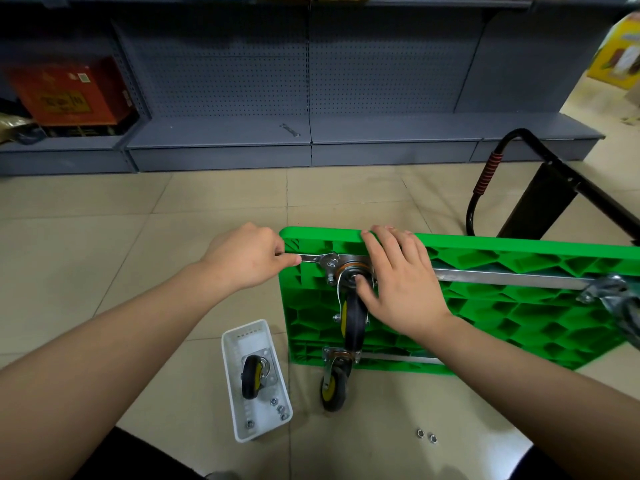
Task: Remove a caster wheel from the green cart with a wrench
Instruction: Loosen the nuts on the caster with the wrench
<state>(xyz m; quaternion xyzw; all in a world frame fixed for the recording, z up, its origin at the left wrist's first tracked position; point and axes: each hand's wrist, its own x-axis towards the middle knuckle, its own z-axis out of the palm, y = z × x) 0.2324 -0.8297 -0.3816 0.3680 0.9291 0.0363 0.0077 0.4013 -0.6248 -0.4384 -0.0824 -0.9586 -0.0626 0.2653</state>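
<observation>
**Wrench on the caster bolt, cart tipped on edge**

The green cart (485,306) stands on its long edge on beige floor tiles (207,202), underside facing the person. The left hand (246,259) pinches the wrench (313,259) — its head sits on a nut of the caster wheel (353,320) plate. The right hand (398,282), fingers spread, presses the plate and cart rim. A white tray (256,379) (holding a loose wheel) lies beside; grey shelving (221,98) stands beyond open floor.

Beige tiled floor (207,202), grey pegboard shelving (221,81), possibly a shop
</observation>
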